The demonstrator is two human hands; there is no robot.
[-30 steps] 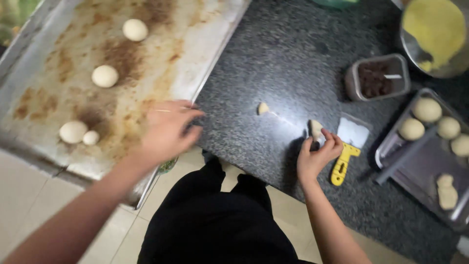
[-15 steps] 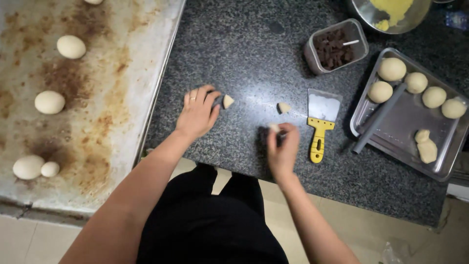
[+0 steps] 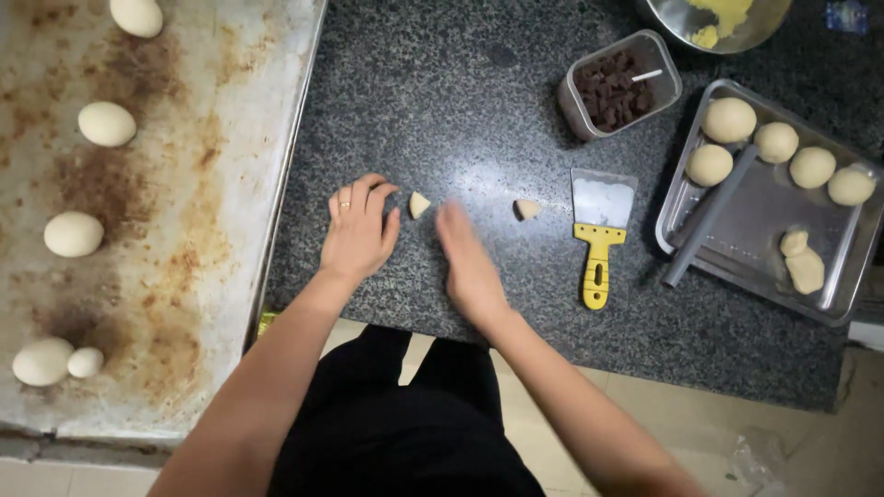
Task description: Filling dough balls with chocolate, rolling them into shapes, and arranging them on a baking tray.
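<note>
1. We see few packages: a clear, square plastic tub of dark brown chunks (image 3: 619,85) with a small white stick in it stands at the far side of the dark speckled stone tabletop (image 3: 442,101), just left of a shallow rectangular steel tray (image 3: 737,262). A small blue packet (image 3: 843,16) lies at the far right corner; its print is too small to tell.
2. The steel tray holds five round dough balls, a flattened piece and a grey bar (image 3: 709,216) lying slantwise. Beyond the tub sits a round metal bowl with yellow filling (image 3: 716,20).
3. A yellow-handled metal scraper (image 3: 599,235) lies flat between the tub and the near edge, blade away from us.
4. Our left hand (image 3: 359,230), a ring on one finger, rests palm down and open on the tabletop, holding nothing; the small cream wedge of dough (image 3: 419,203) lies just beside its fingertips.
5. Our right hand (image 3: 470,262) is blurred, fingers stretched flat over the tabletop; it appears empty, between that wedge and a second small dough wedge (image 3: 527,209).
6. At the left, the large stained metal baking sheet (image 3: 184,230) carries pale dough ovals (image 3: 74,234) well apart.
7. Against half a second ago, the right hand has opened out and shifted left, away from the scraper; the left hand has drawn back slightly from the first wedge, which has stayed in place.
</note>
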